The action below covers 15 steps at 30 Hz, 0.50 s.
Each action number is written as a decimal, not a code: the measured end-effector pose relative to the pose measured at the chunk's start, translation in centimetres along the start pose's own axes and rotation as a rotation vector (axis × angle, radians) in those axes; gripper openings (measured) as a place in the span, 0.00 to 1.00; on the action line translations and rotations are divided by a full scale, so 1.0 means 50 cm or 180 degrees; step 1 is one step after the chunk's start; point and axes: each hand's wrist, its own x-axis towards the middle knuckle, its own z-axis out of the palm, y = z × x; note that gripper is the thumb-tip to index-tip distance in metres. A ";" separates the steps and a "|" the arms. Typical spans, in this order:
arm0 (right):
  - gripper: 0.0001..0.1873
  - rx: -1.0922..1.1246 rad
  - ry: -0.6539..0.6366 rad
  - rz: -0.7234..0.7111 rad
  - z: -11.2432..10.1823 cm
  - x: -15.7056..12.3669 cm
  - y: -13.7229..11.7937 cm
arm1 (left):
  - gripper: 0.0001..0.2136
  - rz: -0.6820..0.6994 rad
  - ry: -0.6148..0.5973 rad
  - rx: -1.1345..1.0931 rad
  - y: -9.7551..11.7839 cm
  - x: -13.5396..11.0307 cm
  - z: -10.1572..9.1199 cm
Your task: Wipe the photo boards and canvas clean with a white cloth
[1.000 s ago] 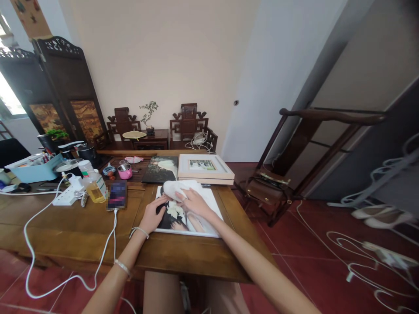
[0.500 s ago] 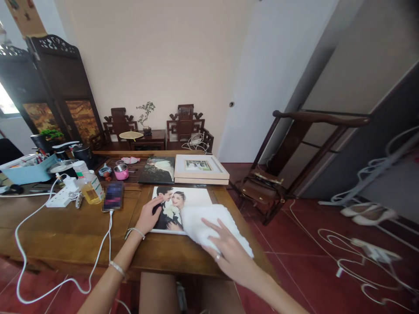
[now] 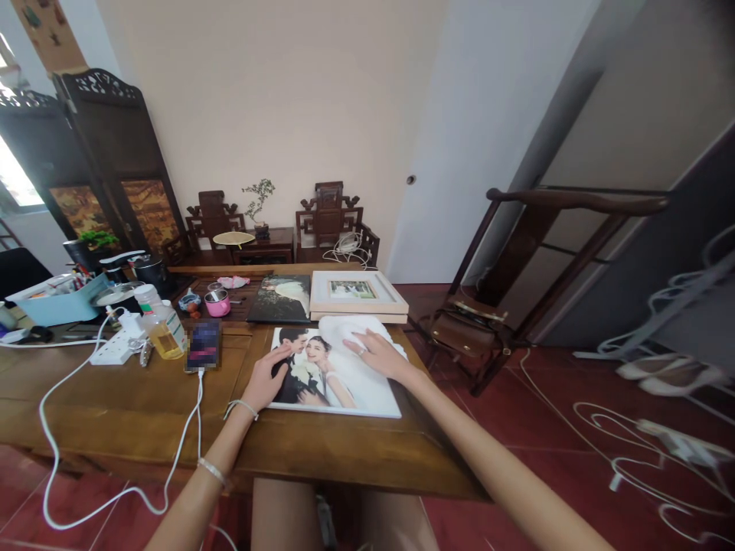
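Observation:
A glossy photo panel (image 3: 344,394) of a couple in wedding dress lies flat near the table's front edge. My left hand (image 3: 272,376) rests on its left side, fingers stretched out flat over the dark suit, with nothing held. On the panel's upper right lies a fluffy white cloth (image 3: 336,330). My right hand (image 3: 379,353) has hold of this cloth and presses it down, some fingers extended over it. The cloth covers the panel's top right corner and touches or nearly touches the framed pictures behind; I cannot tell which.
Behind the panel lie a dark picture panel (image 3: 280,298) and stacked light frames (image 3: 360,310). Leftward are a phone (image 3: 204,346) on a white cable, a bottle (image 3: 162,329), a power strip (image 3: 113,348), a pink cup (image 3: 217,301) and a blue basket (image 3: 57,302). A wooden chair (image 3: 488,306) stands right.
My right hand has moved the white cloth away from me, from the panel's lower right to its upper right, uncovering the lower right part. My left hand stays in place on the panel.

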 end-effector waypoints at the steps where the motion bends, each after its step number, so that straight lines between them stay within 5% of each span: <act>1: 0.24 -0.0005 0.0020 -0.0020 0.001 0.006 -0.001 | 0.15 -0.0008 0.0004 -0.0006 0.000 0.000 0.000; 6: 0.23 -0.0058 0.0090 -0.0127 0.016 -0.029 -0.024 | 0.15 -0.0013 0.0030 0.0012 -0.002 0.000 0.001; 15: 0.18 0.0014 -0.0349 -0.0648 -0.011 -0.245 -0.134 | 0.15 -0.0019 0.0030 0.0018 0.003 0.000 0.001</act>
